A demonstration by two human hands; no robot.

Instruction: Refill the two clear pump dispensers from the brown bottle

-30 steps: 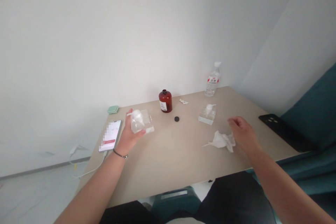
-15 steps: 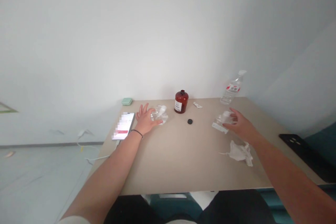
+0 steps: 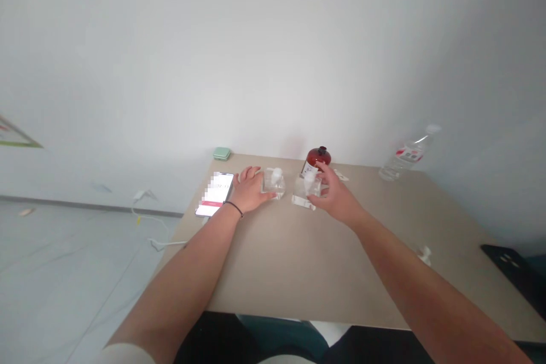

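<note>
My left hand (image 3: 251, 190) curls its thumb and index finger around the left side of a small clear bottle (image 3: 275, 183) with a whitish top, standing on the table. The other fingers are spread toward the phone. My right hand (image 3: 330, 190) grips a second small clear bottle (image 3: 305, 189) from its right side, thumb in front. This bottle has a pale label low on its front and stands a short gap from the first. Close behind it is a brown-red bottle (image 3: 318, 159) with an uncapped neck and a white label, partly covered by my right fingers.
A lit phone (image 3: 215, 196) with a cable lies left on the table (image 3: 294, 261), a green case (image 3: 222, 153) behind it. At the back right stands a clear water bottle (image 3: 409, 153). White crumpled material (image 3: 425, 255) shows past my right forearm; a black phone-like object (image 3: 512, 267) lies far right.
My right hand has brought its clear bottle leftward, beside the other one. The black cap is now hidden and the crumpled white material mostly covered by my arm. The view has shifted slightly.
</note>
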